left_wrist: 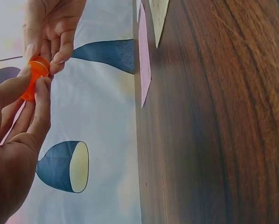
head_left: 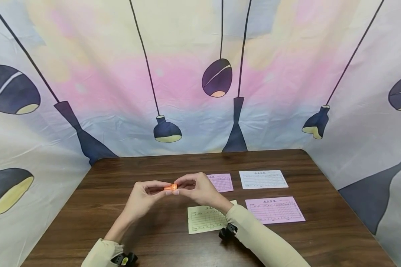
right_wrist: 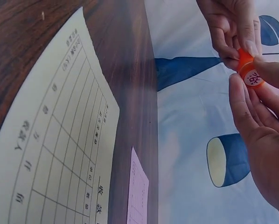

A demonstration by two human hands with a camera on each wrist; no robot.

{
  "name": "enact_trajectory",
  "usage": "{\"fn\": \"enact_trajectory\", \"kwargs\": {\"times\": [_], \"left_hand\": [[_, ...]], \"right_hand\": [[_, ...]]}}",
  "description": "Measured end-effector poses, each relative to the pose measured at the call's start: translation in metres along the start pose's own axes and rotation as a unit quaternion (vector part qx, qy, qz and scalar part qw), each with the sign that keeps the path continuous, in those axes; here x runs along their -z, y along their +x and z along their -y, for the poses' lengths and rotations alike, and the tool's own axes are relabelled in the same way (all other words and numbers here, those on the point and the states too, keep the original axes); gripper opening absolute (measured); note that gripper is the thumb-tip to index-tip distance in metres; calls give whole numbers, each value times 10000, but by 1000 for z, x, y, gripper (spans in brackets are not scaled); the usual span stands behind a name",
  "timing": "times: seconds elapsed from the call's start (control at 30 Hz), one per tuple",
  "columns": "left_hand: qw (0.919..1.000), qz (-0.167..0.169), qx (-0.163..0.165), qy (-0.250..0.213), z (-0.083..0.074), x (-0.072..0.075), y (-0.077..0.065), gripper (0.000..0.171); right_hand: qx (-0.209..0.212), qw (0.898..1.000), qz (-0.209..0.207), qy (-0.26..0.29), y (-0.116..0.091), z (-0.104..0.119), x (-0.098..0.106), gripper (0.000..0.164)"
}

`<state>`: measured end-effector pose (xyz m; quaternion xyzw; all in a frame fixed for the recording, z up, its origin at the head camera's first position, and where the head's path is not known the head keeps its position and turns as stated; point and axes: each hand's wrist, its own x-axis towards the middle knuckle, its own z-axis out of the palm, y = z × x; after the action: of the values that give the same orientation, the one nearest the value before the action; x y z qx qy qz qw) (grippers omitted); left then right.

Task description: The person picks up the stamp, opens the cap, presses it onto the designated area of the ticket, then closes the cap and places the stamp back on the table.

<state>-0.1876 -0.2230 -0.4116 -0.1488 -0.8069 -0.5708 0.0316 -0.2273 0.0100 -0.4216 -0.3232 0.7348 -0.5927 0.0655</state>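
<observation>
A small orange stamp (head_left: 171,187) is held above the table between both hands. My left hand (head_left: 141,202) pinches its left end with thumb and fingers, and my right hand (head_left: 200,190) pinches the right end. From the right wrist, a round pale face with a red character shows on the end of the stamp (right_wrist: 247,65). In the left wrist view the orange body of the stamp (left_wrist: 35,77) is partly covered by fingers. Below the right forearm lies a yellow printed form (head_left: 204,220), partly hidden by the wrist.
Behind the right hand lies a pink form (head_left: 223,182), partly covered. A pale blue form (head_left: 263,180) is at the back right, with a second pink form (head_left: 277,210) in front of it. All rest on the dark wooden table (head_left: 120,172); a lamp-patterned cloth (head_left: 194,40) hangs behind.
</observation>
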Motion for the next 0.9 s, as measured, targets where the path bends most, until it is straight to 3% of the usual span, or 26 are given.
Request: {"fn": "enact_trajectory", "kwargs": {"times": [0.57, 0.9], "left_hand": [[9991, -367, 109, 185, 3, 13, -5, 26], [9990, -367, 60, 229, 8, 32, -13, 24]], "right_hand": [[30, 9988, 70, -484, 6, 3, -3, 20], [-147, 9903, 559, -1267, 15, -9, -12, 21]]}}
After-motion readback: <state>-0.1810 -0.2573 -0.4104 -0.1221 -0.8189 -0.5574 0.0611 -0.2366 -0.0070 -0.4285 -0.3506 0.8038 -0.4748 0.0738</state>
